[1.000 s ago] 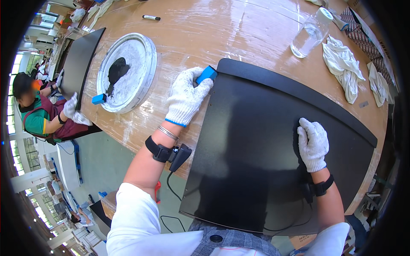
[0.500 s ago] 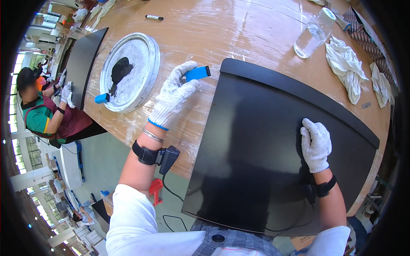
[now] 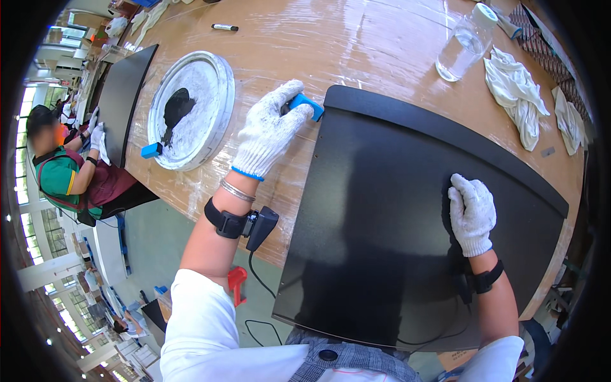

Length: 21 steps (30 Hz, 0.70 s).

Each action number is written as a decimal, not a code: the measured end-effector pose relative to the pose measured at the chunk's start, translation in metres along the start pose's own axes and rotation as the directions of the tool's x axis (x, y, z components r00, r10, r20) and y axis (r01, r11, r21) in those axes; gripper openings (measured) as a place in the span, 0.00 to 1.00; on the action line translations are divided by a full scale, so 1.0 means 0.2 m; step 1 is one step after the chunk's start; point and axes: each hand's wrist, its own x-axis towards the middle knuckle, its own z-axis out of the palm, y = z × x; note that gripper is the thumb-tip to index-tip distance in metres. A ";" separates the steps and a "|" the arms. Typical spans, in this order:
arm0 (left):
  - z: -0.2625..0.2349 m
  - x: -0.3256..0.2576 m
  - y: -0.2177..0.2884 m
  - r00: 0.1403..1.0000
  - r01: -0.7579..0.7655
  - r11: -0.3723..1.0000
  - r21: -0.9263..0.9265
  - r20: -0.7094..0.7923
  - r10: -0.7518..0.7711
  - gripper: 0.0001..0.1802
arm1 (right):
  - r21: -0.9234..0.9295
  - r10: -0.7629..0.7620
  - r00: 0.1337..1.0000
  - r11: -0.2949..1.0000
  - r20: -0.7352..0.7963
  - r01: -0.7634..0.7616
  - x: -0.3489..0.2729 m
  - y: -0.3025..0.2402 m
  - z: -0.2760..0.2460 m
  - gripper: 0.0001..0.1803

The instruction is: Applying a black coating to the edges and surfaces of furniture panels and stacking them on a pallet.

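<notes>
A large black panel (image 3: pixel 382 210) with a raised strip along its far edge lies on the table in front of me. In a white glove, my left hand (image 3: pixel 270 124) grips a small blue block (image 3: pixel 305 107) with a dark face. The block is at the panel's far left corner, seemingly touching the edge. My right hand (image 3: pixel 472 216), also gloved, rests on the panel's right half with fingers together and slightly curled, and nothing shows in it. Left of my left hand sits a round white lid-like dish (image 3: pixel 219 114) holding a black smear (image 3: pixel 178 109). A second blue block (image 3: pixel 151 150) lies on its rim.
A bottle of clear liquid (image 3: pixel 463 48) and white cloths (image 3: pixel 514 92) lie at the far right. A marker (image 3: pixel 224 27) lies beyond the dish. At the left, a co-worker (image 3: pixel 70 165) handles another dark panel (image 3: pixel 130 95). Cables hang near my forearms.
My left hand has moved slightly right with the blue block, bringing it to the panel's corner and tilting it. My right hand stays in place on the panel.
</notes>
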 end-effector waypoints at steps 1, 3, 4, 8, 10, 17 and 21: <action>0.00 0.00 0.00 1.000 0.025 1.000 -0.003 0.002 -0.025 0.27 | 0.002 0.002 1.000 1.000 0.001 -0.002 0.00 0.00 0.00 0.09; 0.02 0.02 0.01 0.999 0.032 0.999 -0.003 -0.002 -0.032 0.26 | 0.003 -0.002 1.000 1.000 -0.004 0.002 0.00 0.00 0.00 0.09; 0.02 0.02 0.01 0.999 0.039 0.999 0.003 0.003 -0.039 0.26 | 0.001 -0.003 1.000 1.000 -0.008 0.003 0.00 0.00 0.00 0.09; 0.03 0.02 0.02 1.000 -0.003 0.999 0.033 -0.015 0.003 0.26 | 0.007 -0.004 1.000 1.000 -0.001 0.004 0.00 0.00 0.00 0.10; 0.02 0.01 0.02 1.000 -0.020 0.997 0.073 -0.001 0.021 0.25 | 0.010 -0.004 1.000 1.000 0.002 0.004 0.00 0.00 0.00 0.11; 0.03 0.03 0.04 0.999 -0.030 0.995 0.100 -0.015 0.032 0.25 | -0.002 0.009 1.000 1.000 0.008 -0.009 0.00 0.01 0.00 0.10; 0.02 0.02 0.03 0.999 -0.047 0.984 0.170 0.003 0.048 0.25 | 0.005 0.007 1.000 1.000 0.007 -0.007 0.00 0.01 0.00 0.10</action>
